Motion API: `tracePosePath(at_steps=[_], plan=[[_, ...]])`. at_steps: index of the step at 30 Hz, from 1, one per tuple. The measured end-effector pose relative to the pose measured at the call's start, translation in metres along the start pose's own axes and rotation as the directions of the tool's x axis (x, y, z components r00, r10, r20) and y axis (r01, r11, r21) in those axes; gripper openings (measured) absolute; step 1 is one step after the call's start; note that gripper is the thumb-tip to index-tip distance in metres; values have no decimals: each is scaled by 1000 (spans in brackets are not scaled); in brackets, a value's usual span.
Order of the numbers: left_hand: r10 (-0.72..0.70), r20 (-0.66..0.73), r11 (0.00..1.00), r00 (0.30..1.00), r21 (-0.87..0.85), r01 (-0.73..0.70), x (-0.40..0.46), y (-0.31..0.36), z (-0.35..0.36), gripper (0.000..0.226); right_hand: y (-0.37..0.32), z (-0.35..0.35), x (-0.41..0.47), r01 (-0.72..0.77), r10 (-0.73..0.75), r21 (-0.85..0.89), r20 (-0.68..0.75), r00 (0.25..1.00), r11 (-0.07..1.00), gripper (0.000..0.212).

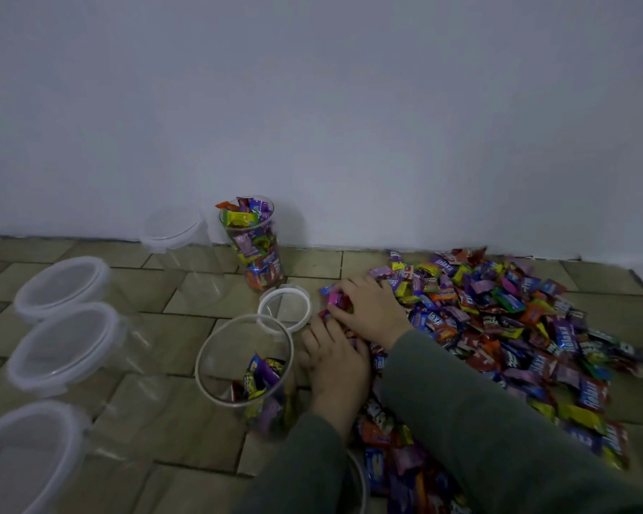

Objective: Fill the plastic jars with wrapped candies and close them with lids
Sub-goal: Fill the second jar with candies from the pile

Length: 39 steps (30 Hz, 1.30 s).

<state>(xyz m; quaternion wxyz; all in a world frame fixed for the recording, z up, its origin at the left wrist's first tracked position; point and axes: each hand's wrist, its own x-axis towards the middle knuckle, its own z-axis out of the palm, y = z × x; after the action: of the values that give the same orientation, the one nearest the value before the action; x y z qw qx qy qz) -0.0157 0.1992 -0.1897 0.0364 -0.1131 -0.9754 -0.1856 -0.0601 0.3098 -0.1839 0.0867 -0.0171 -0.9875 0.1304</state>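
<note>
a: what are the jars like?

b: clear, thin-walled plastic cylinders. the open jar (244,361) in front of the person has a pale round rim and a few wrapped candies at the bottom. the full jar (255,246) by the wall stands without a lid, packed past its rim. a loose lid (284,307), a white ring with a clear centre, lies flat on the floor between those two.

a: and the candies?

b: a wide candy pile (498,320) of small, glossy, crinkled wrappers in purple, yellow, orange, blue and red, spread on the floor to the right.

a: the hands?

b: the right hand (372,309) lies at the pile's left edge, its fingers curled around a few candies, a pink one showing. the left hand (336,365) rests just beside the open jar, fingers bent down onto candies; i can't tell if it grips any. both sleeves are dull green cloth.

a: the surroundings?

b: the floor (186,317) is matte beige tile in a staggered brick pattern with dark joints, meeting a plain pale wall (312,105). four lidded jars (64,346) stand on the left, looking empty.
</note>
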Motion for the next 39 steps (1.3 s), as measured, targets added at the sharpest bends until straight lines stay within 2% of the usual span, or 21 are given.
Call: tracePosePath(at_steps=[4, 8, 12, 15, 18, 21, 25, 28, 31, 33, 35, 39], plan=[[19, 95, 999, 995, -40, -15, -2, -1, -5, 32, -1, 0, -2, 28, -28, -26, -8, 1000, 999, 47], [42, 89, 998, 995, -52, -37, -2, -3, -6, 28, 1, 1, 2, 117, -109, -73, 106, 988, 990, 43], [98, 77, 995, 992, -42, -95, -5, -7, -7, 46, -2, -1, 0, 67, -64, -53, 68, 996, 996, 43], [110, 64, 994, 992, -21, -109, -2, -8, -7, 42, -5, -1, -1, 20, -18, -96, 22, 1000, 995, 38], [76, 45, 997, 996, -25, -75, 2, -9, -8, 31, -8, -3, -1, -57, 60, -84, 43, 997, 995, 36], [20, 135, 997, 991, 68, -29, 11, -6, -6, 37, -13, -3, -3, -162, 165, -75, 34, 986, 984, 36], [-20, 177, 992, 984, 129, -4, 12, 1, -13, 37, -16, -5, -9, -217, 216, -52, -22, 976, 975, 36], [-21, 214, 985, 977, 169, -16, 8, 6, -25, 35, -17, -11, -13, -245, 246, 21, -62, 967, 969, 30], [-44, 263, 986, 964, 165, 0, 6, 6, -38, 33, -18, -16, -16, -255, 272, 193, -71, 960, 948, 37], [-74, 292, 994, 954, 94, 48, 6, 5, -45, 30, -16, -21, -19, -243, 316, 385, -137, 939, 890, 35], [-77, 275, 997, 958, 18, 75, 4, 6, -51, 27, -16, -28, -23, -219, 366, 508, -211, 906, 833, 35], [-12, 210, 964, 978, -259, 67, -7, 13, -60, 15, -18, -46, -36, -151, 386, 581, -304, 871, 800, 41]])
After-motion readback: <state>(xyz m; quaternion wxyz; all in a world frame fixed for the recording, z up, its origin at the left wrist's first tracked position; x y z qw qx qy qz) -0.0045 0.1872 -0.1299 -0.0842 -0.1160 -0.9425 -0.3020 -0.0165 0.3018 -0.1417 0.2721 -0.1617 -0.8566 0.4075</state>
